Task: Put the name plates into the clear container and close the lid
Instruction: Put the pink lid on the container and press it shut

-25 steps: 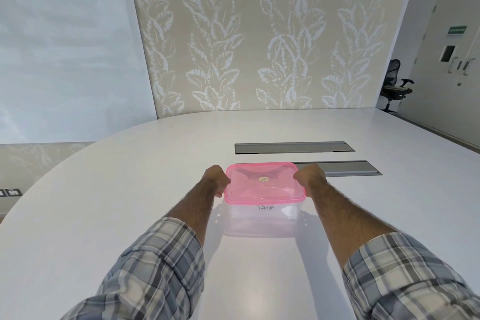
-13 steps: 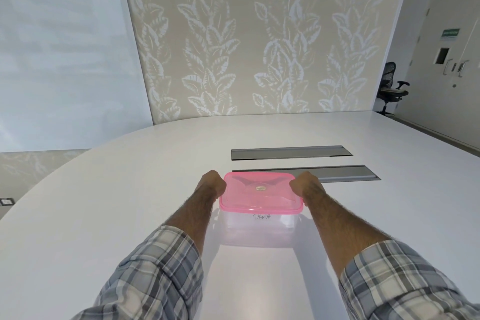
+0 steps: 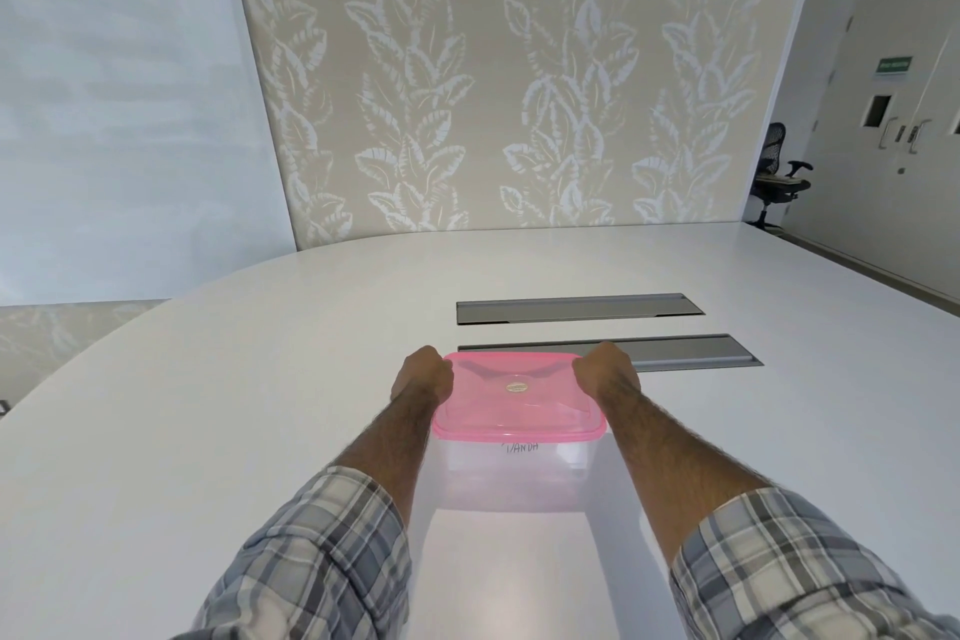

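On the big white table (image 3: 208, 431), right in the middle of the view, sits the clear container (image 3: 514, 476) with its pink lid (image 3: 517, 398) on top. The person's two arms reach out to it, one on each side. Two grey slots (image 3: 576, 309) lie flat in the table just past the box, up at 12 o'clock.

The left hand (image 3: 422, 375) is at the lid's 10 o'clock corner and the right hand (image 3: 605, 372) is at its 2 o'clock corner. Both hands are curled over the far edge of the lid. This looks like pushing the lid down so it snaps shut, or holding the box steady.

The fingers bend away from the camera, so how tightly they hold the rim cannot be seen. It is also hard to tell if the lid is fully clicked down all the way round.

Some writing (image 3: 519, 448) shows through the near wall of the box. It may be on a name plate inside, but the plates themselves are too faint to make out or count.
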Demonstrator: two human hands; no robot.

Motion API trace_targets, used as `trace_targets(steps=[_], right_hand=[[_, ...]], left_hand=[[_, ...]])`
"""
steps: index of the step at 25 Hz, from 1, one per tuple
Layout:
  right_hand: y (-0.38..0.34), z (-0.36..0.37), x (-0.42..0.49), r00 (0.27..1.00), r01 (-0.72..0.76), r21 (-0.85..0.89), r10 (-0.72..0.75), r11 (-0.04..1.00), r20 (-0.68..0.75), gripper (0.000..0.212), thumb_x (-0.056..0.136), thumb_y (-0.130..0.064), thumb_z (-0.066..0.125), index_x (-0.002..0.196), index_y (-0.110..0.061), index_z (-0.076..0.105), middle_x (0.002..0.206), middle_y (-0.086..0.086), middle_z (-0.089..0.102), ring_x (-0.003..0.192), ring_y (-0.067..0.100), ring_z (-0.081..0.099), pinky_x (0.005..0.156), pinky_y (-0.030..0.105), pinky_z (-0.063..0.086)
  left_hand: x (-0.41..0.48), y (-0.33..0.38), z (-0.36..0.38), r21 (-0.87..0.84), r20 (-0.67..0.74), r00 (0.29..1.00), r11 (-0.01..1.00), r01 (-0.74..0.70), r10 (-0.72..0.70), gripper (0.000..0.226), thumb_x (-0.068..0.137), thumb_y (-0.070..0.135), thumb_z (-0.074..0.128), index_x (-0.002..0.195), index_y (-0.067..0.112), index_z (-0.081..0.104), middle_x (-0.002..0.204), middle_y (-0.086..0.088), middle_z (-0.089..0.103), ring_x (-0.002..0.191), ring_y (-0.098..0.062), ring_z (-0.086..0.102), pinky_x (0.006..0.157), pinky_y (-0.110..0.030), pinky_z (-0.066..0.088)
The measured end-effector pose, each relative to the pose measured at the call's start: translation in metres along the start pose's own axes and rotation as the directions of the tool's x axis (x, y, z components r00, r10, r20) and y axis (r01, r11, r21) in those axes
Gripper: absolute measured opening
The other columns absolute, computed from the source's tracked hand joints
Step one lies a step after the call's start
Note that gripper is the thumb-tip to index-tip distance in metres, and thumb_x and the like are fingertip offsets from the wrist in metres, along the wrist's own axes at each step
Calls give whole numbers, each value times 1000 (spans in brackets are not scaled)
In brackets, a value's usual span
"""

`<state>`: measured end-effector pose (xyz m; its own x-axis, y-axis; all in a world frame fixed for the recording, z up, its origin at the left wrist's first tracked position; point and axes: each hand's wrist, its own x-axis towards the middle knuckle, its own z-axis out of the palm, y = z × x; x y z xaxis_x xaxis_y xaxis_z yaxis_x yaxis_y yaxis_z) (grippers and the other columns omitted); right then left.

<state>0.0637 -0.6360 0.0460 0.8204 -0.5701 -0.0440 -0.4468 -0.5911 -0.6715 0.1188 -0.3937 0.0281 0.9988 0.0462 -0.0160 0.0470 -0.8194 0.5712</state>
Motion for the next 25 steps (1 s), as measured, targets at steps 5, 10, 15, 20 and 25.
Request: trace_targets(steps=[5, 10, 15, 20, 25], right_hand=[[0, -1, 12, 999, -35, 64, 33, 997, 40, 8, 89, -5, 54, 93, -4, 61, 98, 15, 67, 85, 28, 61, 70, 29, 46], [2, -5, 21, 997, -60, 85, 55, 995, 59, 6, 87, -4, 56, 93, -5, 59, 92, 13, 61, 79, 27, 57, 67, 28, 45], [2, -3, 21, 997, -72, 96, 70, 993, 23, 11, 87, -6, 58, 96, -4, 63, 110, 17, 71, 89, 29, 65, 71, 30, 47], [6, 0, 15, 998, -60, 90, 59, 994, 8, 6, 86, -9, 58, 89, -7, 63, 102, 14, 72, 84, 29, 64, 70, 29, 48], [5, 5, 12, 1000, -23, 84, 24, 996, -11, 20, 91, -6, 52, 100, -1, 69, 109, 18, 72, 99, 33, 68, 75, 30, 48]], left_hand=[[12, 1, 3, -34, -1, 1000, 999, 13, -13, 35, 103, 25, 47, 121, 0, 64, 128, -17, 65, 119, -34, 60, 98, -38, 50], [15, 5, 5, -63, -38, 997, 996, 67, -69, 35, 101, 27, 52, 120, 2, 66, 128, -16, 65, 119, -36, 60, 99, -40, 50], [17, 7, 3, -55, -42, 997, 997, 62, -64, 35, 100, 29, 54, 118, 1, 66, 125, -16, 67, 117, -35, 61, 96, -39, 51], [15, 6, 6, -41, -45, 999, 999, 28, -30, 33, 102, 25, 49, 116, 3, 69, 124, -13, 68, 116, -33, 62, 98, -41, 51], [15, 7, 9, -44, -52, 998, 999, 24, -26, 33, 102, 21, 44, 119, 4, 67, 126, -15, 65, 117, -35, 60, 98, -42, 50]])
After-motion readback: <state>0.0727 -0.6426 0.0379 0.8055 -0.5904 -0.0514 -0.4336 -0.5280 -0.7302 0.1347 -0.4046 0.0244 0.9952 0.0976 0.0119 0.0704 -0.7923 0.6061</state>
